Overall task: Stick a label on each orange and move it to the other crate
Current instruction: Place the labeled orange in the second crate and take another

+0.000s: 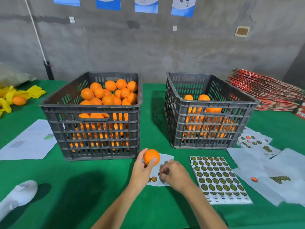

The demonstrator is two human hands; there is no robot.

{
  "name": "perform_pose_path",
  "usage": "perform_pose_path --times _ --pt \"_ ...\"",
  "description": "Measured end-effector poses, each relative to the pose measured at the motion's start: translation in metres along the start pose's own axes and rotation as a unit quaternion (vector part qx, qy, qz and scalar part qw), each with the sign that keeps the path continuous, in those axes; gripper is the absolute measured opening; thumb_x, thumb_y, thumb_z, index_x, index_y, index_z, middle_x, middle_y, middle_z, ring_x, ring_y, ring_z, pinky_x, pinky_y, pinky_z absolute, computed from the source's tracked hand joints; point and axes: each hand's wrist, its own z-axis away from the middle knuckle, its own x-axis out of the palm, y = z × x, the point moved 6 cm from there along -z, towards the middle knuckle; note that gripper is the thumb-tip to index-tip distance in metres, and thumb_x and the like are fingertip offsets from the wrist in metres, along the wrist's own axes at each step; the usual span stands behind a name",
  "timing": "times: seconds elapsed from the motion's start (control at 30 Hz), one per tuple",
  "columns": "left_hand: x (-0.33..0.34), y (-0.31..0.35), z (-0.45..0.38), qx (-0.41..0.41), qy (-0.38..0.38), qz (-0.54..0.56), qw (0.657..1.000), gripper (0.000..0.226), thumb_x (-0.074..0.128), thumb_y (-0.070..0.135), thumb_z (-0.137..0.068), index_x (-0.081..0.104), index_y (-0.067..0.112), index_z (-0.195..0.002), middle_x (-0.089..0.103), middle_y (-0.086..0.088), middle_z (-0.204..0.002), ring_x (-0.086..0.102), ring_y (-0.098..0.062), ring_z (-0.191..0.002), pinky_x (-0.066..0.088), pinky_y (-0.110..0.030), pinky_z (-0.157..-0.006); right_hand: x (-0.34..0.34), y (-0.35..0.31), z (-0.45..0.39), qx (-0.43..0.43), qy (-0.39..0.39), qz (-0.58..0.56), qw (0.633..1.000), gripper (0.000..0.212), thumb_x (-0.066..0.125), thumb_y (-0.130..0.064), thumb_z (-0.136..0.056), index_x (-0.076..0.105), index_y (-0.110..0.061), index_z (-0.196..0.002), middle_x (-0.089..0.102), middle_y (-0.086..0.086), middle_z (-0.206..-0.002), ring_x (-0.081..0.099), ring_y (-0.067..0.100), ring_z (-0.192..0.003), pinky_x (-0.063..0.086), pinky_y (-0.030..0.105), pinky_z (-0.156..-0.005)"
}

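Peeling at low centre, your right hand [171,172] has its fingers curled, pinching a label [159,173] off the nearly spent sheet [162,162]; it may fold onto itself or lift that loose sheet. Just beside, your left hand [142,167] grips the orange [151,157] lightly, so pressing could roll it free. Farther back right, the receiving crate [209,123] waits, the full crate [99,123] left.

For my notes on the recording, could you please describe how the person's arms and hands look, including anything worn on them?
Both arms are bare as far as the frame shows: no sleeves, gloves, watch or bracelets. The left hand and right hand show no rings or markings that I can make out, and the visible fingernails look short and unpainted. Any sleeve would lie higher up, out of view.
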Motion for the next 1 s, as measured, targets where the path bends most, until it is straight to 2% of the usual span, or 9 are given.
perform_pose_path --times 0.17,0.27,0.37,0.47,0.73,0.8,0.87,0.93,1.0 --pt "0.003 0.0 0.001 0.003 -0.004 -0.004 1.0 0.055 0.071 0.037 -0.095 0.044 0.039 -0.143 0.06 0.007 -0.131 0.062 -0.005 -0.116 0.045 -0.016 -0.09 -0.002 0.0 -0.003 0.046 -0.021 -0.02 0.999 0.017 0.079 -0.033 -0.079 0.065 -0.024 -0.072 0.061 -0.004 -0.092 0.062 0.021 -0.088 0.05 0.034 -0.079" --pt "0.004 -0.003 0.0 0.005 -0.003 -0.002 1.0 0.057 0.071 0.035 -0.095 0.044 0.036 -0.145 0.06 0.005 -0.132 0.064 -0.007 -0.115 0.045 -0.019 -0.093 -0.001 -0.003 -0.002 0.048 -0.028 -0.018 0.998 0.026 0.076 -0.03 -0.081 0.058 -0.027 -0.062 0.064 -0.006 -0.09 0.064 0.018 -0.088 0.051 0.033 -0.085" --pt "0.004 -0.003 0.0 0.006 -0.001 -0.002 1.0 0.057 0.071 0.035 -0.095 0.044 0.037 -0.145 0.06 0.006 -0.132 0.065 -0.006 -0.112 0.045 -0.013 -0.088 -0.002 -0.005 -0.001 0.044 -0.022 -0.01 0.999 0.011 0.073 -0.026 -0.081 0.063 -0.027 -0.078 0.066 -0.003 -0.096 0.064 0.02 -0.09 0.052 0.034 -0.088" --pt "0.003 -0.004 0.0 0.01 -0.005 -0.002 1.0 0.058 0.071 0.036 -0.095 0.043 0.038 -0.146 0.058 0.005 -0.135 0.064 -0.009 -0.114 0.046 -0.014 -0.086 0.0 -0.004 -0.002 0.039 -0.016 0.015 0.999 0.013 0.072 -0.027 -0.081 0.069 -0.022 -0.092 0.072 0.0 -0.1 0.065 0.024 -0.093 0.05 0.031 -0.089" --pt "0.004 -0.007 -0.001 0.005 -0.015 -0.001 1.0 0.057 0.07 0.037 -0.095 0.042 0.042 -0.144 0.053 0.003 -0.139 0.064 -0.013 -0.117 0.047 -0.02 -0.093 -0.001 -0.012 -0.005 0.026 -0.037 0.027 0.999 0.011 0.068 -0.02 -0.083 0.071 -0.021 -0.094 0.075 0.002 -0.105 0.067 0.027 -0.102 0.047 0.031 -0.096" --pt "0.003 -0.005 -0.002 0.004 -0.014 0.006 1.0 0.055 0.071 0.036 -0.094 0.044 0.042 -0.141 0.056 0.002 -0.137 0.065 -0.013 -0.115 0.049 -0.023 -0.095 -0.007 -0.012 -0.005 0.029 -0.021 -0.028 0.999 0.007 0.064 -0.021 -0.089 0.069 -0.019 -0.092 0.075 0.002 -0.101 0.067 0.025 -0.097 0.05 0.032 -0.091" --pt "0.001 -0.002 -0.003 0.001 -0.004 0.018 1.0 0.054 0.073 0.036 -0.092 0.047 0.04 -0.14 0.058 0.0 -0.135 0.065 -0.017 -0.115 0.051 -0.032 -0.101 -0.017 -0.009 -0.007 0.051 0.017 -0.154 0.987 0.012 0.063 -0.025 -0.093 0.068 -0.015 -0.09 0.074 0.002 -0.091 0.068 0.022 -0.087 0.054 0.037 -0.084" --pt "-0.002 0.007 -0.004 0.002 0.004 0.034 0.999 0.052 0.072 0.037 -0.092 0.048 0.04 -0.139 0.058 0.004 -0.135 0.063 -0.015 -0.116 0.05 -0.036 -0.104 -0.029 -0.008 -0.009 0.055 0.063 -0.285 0.955 0.011 0.068 -0.025 -0.094 0.069 -0.017 -0.087 0.074 0.0 -0.085 0.067 0.015 -0.08 0.056 0.037 -0.08" --pt "-0.002 0.025 -0.006 0.015 0.002 0.056 0.998 0.05 0.071 0.038 -0.092 0.049 0.044 -0.136 0.059 0.011 -0.134 0.064 -0.007 -0.114 0.052 -0.033 -0.102 -0.043 -0.013 -0.012 0.036 0.11 -0.375 0.92 0.008 0.074 -0.022 -0.092 0.072 -0.018 -0.086 0.073 -0.002 -0.083 0.066 0.014 -0.081 0.055 0.028 -0.077"
